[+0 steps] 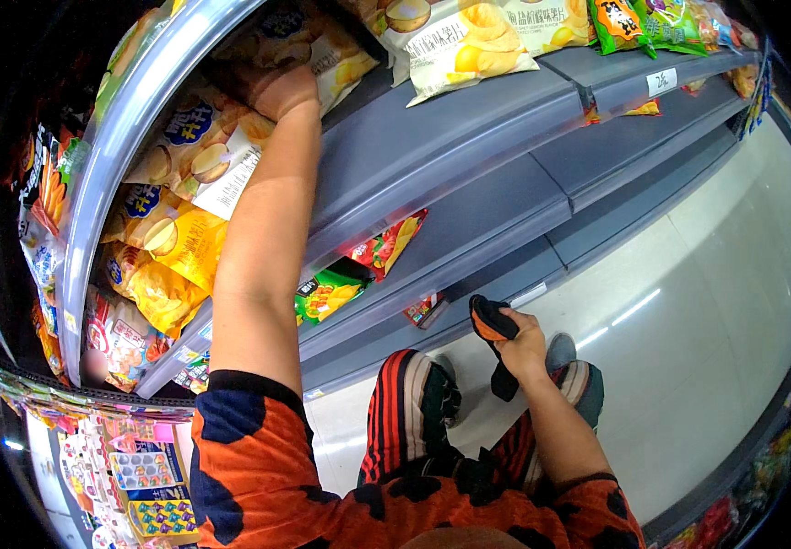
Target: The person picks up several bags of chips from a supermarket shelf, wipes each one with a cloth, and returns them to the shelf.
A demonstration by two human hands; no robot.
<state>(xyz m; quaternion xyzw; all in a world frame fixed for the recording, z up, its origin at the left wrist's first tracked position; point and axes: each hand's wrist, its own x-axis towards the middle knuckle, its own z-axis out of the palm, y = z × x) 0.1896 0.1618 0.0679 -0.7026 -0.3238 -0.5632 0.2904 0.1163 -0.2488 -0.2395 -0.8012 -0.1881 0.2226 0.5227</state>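
Note:
My left hand reaches into the left part of the upper shelf, among bags of potato chips. Its fingers lie in shadow against the packaging, so whether they grip anything is unclear. Just below the wrist leans a beige chip bag with a blue emblem; a similar pale bag is right beside the hand. Low over my knees, my right hand holds a folded black-and-orange cloth, one dark end of which hangs down.
Yellow chip bags line the left shelf behind a clear curved rim. More pale chip bags and green snack packs stand farther right. A red bag and a green bag lie on the shelf below, a small box lower still.

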